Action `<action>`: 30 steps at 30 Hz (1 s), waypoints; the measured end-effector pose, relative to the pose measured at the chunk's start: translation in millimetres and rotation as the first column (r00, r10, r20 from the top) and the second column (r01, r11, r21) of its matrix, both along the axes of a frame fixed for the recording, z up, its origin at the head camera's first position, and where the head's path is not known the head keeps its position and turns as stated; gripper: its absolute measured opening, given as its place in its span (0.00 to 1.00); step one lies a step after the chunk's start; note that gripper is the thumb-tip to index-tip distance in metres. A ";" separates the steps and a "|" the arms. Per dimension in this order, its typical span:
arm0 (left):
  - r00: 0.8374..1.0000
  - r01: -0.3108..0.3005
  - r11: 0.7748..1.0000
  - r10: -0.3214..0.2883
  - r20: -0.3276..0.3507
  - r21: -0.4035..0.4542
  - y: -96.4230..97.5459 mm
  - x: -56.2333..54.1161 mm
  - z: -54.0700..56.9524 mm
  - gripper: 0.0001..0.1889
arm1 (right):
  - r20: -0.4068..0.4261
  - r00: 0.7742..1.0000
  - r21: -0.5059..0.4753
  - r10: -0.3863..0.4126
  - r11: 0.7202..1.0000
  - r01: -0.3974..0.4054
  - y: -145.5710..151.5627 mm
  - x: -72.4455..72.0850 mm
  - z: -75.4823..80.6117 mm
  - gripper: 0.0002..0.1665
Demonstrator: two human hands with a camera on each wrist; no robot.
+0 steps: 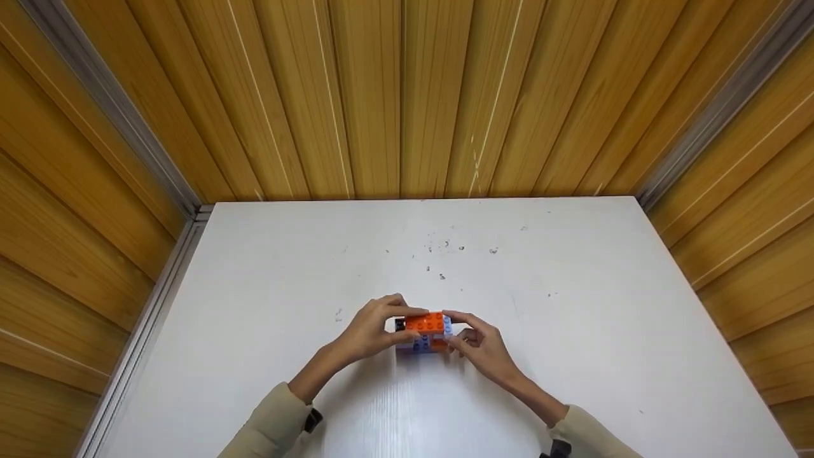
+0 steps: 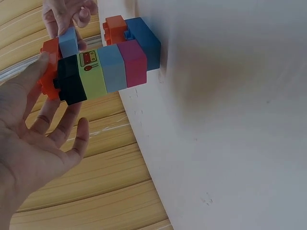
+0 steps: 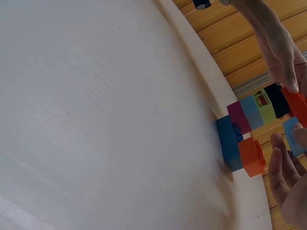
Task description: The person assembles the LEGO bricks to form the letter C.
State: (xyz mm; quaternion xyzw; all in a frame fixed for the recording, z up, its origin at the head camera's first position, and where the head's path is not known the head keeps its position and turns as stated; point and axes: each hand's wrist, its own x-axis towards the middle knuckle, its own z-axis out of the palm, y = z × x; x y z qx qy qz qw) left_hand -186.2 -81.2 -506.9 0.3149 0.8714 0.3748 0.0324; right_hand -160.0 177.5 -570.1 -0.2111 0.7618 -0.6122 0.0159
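Observation:
A toy-brick build stands on the white table. Its blue base brick [image 2: 146, 43] carries a column of a magenta brick [image 2: 133, 63], a light blue brick [image 2: 112, 69], a printed yellow-green brick [image 2: 92, 79] and a black brick [image 2: 71, 79]. A lower orange brick [image 3: 252, 157] sits at the base's other end. My left hand [image 1: 372, 327] pinches the long orange brick [image 1: 425, 323] at the column's top between thumb and fingers. My right hand [image 1: 483, 346] pinches a separate light blue brick [image 2: 68, 42] against the long orange brick's overhanging end, above the lower orange brick.
The white table [image 1: 267, 267] has dark scuff marks beyond the hands. Yellow wood-look panels [image 1: 420, 95] rise at its back and sides, with grey metal rails [image 1: 152, 280] in the corners.

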 end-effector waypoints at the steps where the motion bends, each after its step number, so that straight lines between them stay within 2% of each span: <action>1: 1.000 0.003 1.000 -0.003 0.001 0.007 0.1 -0.3 -0.8 0.21 | -0.002 1.000 0.008 0.004 1.000 -0.004 0.6 -0.8 0.9 0.27; 7: 0.998 0.030 0.995 -0.034 0.044 0.100 -1.9 -0.6 -4.1 0.22 | -0.002 1.000 0.052 0.029 0.998 -0.029 4.4 -3.4 6.9 0.30; 11: 0.997 0.028 0.983 -0.039 0.060 0.179 -9.5 3.2 -7.6 0.26 | -0.007 1.000 0.058 0.000 0.998 0.000 6.4 -1.2 8.9 0.31; 13: 0.998 -0.013 0.977 0.001 0.057 0.212 -17.4 8.5 -10.6 0.27 | -0.043 0.999 0.070 -0.026 0.997 0.029 6.3 0.6 8.1 0.31; 15: 0.997 -0.080 0.970 0.073 0.035 0.230 -27.3 15.9 -14.2 0.27 | -0.100 0.994 0.088 -0.047 0.995 0.056 5.3 2.6 6.2 0.31; 17: 0.990 -0.141 0.961 0.140 0.024 0.239 -37.7 24.5 -18.5 0.25 | -0.179 0.982 0.105 -0.066 0.991 0.086 2.4 4.7 3.1 0.29; 19: 0.985 -0.174 0.957 0.174 0.019 0.232 -45.4 32.0 -22.6 0.23 | -0.250 0.965 0.111 -0.080 0.988 0.111 -0.1 6.5 1.2 0.27; 23: 0.989 -0.146 0.972 0.148 0.005 0.184 -50.1 40.3 -30.0 0.24 | -0.340 0.936 0.132 -0.087 0.982 0.139 -2.2 8.3 1.2 0.26; 26: 0.993 -0.112 0.982 0.115 -0.013 0.153 -47.9 41.0 -34.1 0.25 | -0.348 0.936 0.147 -0.049 0.983 0.106 -0.3 7.6 2.5 0.28; 30: 0.996 -0.088 0.987 0.089 -0.003 0.137 -42.4 37.0 -35.8 0.27 | -0.337 0.941 0.133 -0.018 0.989 0.066 2.8 6.0 5.4 0.30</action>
